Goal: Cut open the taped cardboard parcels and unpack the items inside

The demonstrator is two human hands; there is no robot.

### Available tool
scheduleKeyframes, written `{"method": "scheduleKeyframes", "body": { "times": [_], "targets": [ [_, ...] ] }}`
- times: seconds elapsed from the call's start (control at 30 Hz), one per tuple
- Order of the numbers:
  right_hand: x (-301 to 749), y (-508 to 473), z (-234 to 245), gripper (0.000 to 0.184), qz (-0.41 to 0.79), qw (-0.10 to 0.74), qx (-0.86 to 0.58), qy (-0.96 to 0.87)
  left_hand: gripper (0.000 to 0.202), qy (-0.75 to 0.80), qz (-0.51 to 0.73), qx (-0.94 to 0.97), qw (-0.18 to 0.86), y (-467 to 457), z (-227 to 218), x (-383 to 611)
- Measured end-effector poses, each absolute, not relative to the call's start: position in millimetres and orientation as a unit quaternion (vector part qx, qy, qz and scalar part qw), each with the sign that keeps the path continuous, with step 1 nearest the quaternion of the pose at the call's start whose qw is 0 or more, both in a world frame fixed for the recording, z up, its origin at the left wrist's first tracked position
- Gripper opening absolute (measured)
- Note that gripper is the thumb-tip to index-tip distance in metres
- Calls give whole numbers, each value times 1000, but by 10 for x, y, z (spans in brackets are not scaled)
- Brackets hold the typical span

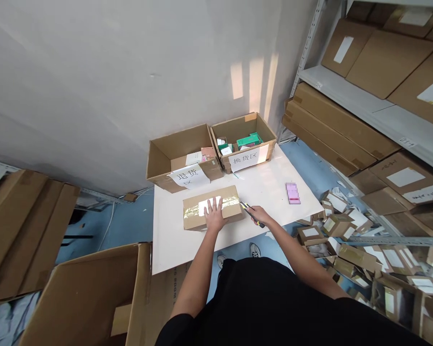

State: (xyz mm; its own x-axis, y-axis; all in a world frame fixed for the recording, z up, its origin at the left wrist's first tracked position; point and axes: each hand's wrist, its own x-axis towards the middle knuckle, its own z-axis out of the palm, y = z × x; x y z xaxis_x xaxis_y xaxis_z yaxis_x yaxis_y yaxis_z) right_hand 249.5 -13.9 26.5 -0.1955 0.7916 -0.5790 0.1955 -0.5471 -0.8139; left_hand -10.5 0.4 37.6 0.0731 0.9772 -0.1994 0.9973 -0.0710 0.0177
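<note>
A taped cardboard box (192,206) with a white label (204,207) lies closed on the white tabletop (169,240). My left hand (214,216) rests flat on its top, fingers spread over the label. My right hand (259,215) grips a black and yellow utility knife (254,218). The blade end of the knife meets the right end of the box, near the strip of clear tape; whether it has cut in, I cannot tell. To the right on the table lies a pink item (293,193), blurred out.
Two open cartons with handwritten paper signs, a left carton (159,180) and a right carton (270,149), stand at the back holding small packages. Shelving (346,96) with boxes rises at right, above piled small boxes (361,257). A large open carton (94,283) stands at front left.
</note>
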Motion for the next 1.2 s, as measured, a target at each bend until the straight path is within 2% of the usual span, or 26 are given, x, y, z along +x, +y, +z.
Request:
{"method": "scheduleKeyframes", "body": {
  "times": [0.1, 0.2, 0.3, 0.37, 0.43, 0.6, 0.77, 0.93, 1.03, 1.2],
  "targets": [
    [2564, -174, 228, 44, 636, 234, -605, -418, 120, 677, -73, 727, 87, 70, 425, -103],
    [2459, -173, 198, 41, 570, 288, -659, -397, 122, 663, -81, 733, 130, 164, 533, -179],
    [2175, -176, 175, 38, 487, 301, -703, -423, 98, 629, -59, 751, 193, 223, 654, -419],
    [1968, -185, 153, 47, 443, 291, -712, -461, 79, 653, -30, 731, 195, 211, 713, -663],
    [1817, -178, 126, 59, 418, 277, -718, -483, 72, 712, -22, 681, 171, 146, 748, -918],
    [1760, 163, 131, 70, 416, 232, -737, -480, 74, 769, -57, 622, 138, -139, 790, -1131],
    [1828, 965, 362, 70, 352, 225, -778, -470, 82, 794, -73, 593, 112, -454, 841, -546],
    [2075, 1433, 485, 74, 349, 227, -777, -473, 62, 740, -11, 666, 94, -709, 822, -161],
    [2233, 1264, 418, 75, 350, 254, -773, -465, 63, 720, 19, 685, 113, -558, 812, -246],
    [2018, 316, 227, 70, 383, 284, -740, -475, 69, 699, 27, 695, 167, 46, 777, -460]
  ]
}}
